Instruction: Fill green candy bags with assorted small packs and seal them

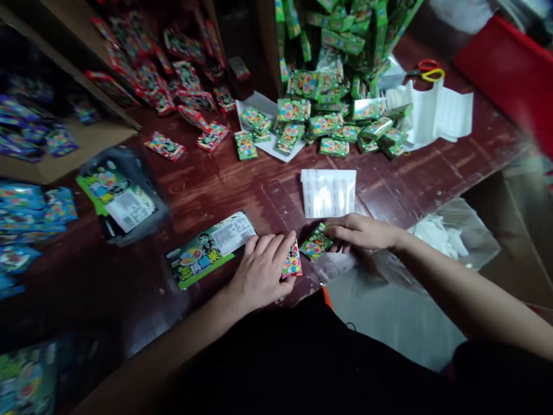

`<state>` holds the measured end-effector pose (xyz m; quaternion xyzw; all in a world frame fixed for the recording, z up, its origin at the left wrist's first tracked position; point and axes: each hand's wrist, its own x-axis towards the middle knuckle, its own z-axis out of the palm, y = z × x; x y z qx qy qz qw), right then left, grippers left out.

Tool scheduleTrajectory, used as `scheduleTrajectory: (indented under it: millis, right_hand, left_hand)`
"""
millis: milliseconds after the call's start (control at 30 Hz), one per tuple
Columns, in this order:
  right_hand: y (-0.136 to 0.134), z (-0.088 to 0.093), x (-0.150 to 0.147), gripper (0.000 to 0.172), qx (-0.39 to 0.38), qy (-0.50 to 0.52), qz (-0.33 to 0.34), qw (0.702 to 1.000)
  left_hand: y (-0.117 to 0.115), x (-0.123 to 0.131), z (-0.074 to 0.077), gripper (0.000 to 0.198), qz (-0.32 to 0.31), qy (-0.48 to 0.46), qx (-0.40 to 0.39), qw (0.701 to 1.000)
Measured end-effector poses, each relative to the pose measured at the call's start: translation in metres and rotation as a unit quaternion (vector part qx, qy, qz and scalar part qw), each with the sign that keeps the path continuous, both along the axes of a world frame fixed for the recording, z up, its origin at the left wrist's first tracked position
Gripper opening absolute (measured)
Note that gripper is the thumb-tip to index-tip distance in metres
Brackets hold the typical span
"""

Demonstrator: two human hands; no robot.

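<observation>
My left hand [263, 268] is closed around a small red candy packet [292, 260] near the table's front edge. Just right of it, my right hand [352, 232] pinches a small green candy packet [317, 242] between thumb and fingers. The two packets are close together, a narrow gap apart. Left of my left hand, partly under its fingers, lies a printed green and black pouch [211, 248] with a white label. Beyond my right hand is a white sticker sheet [329, 193].
Boxes of red packets [190, 75], green packets [332, 86] and purple packets [34, 124] line the back. Blue packets [34, 213] and stacked pouches [123, 193] lie left. Scissors [432, 71] rest at back right. A plastic-lined bin [449, 236] stands beyond the table's right edge.
</observation>
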<state>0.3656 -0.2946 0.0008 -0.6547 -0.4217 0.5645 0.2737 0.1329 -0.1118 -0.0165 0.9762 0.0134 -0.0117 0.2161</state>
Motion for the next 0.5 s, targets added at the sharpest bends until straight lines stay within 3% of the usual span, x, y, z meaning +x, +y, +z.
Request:
scheduleTrajectory:
  millis: [100, 167, 233, 367, 500]
  right_hand:
    - [-0.016, -0.002, 0.002, 0.044, 0.022, -0.176, -0.015, 0.984]
    - [-0.022, 0.0, -0.003, 0.044, 0.05, -0.324, -0.026, 0.944]
    - [-0.026, -0.002, -0.017, 0.052, 0.072, -0.411, -0.041, 0.908]
    - [-0.03, -0.016, -0.047, 0.078, 0.136, -0.46, -0.079, 0.874]
    - [-0.035, -0.03, -0.044, 0.056, 0.198, -0.414, -0.029, 0.888]
  left_hand:
    - [0.001, 0.01, -0.001, 0.08, -0.021, 0.008, 0.001, 1.0]
    - [0.003, 0.015, 0.0, 0.082, -0.04, 0.014, 0.004, 0.999]
    - [0.005, 0.019, 0.001, 0.086, -0.055, 0.018, 0.006, 0.998]
    - [0.007, 0.024, 0.002, 0.087, -0.066, 0.023, 0.007, 0.998]
    - [0.015, 0.027, 0.002, 0.09, -0.093, 0.025, 0.003, 0.995]
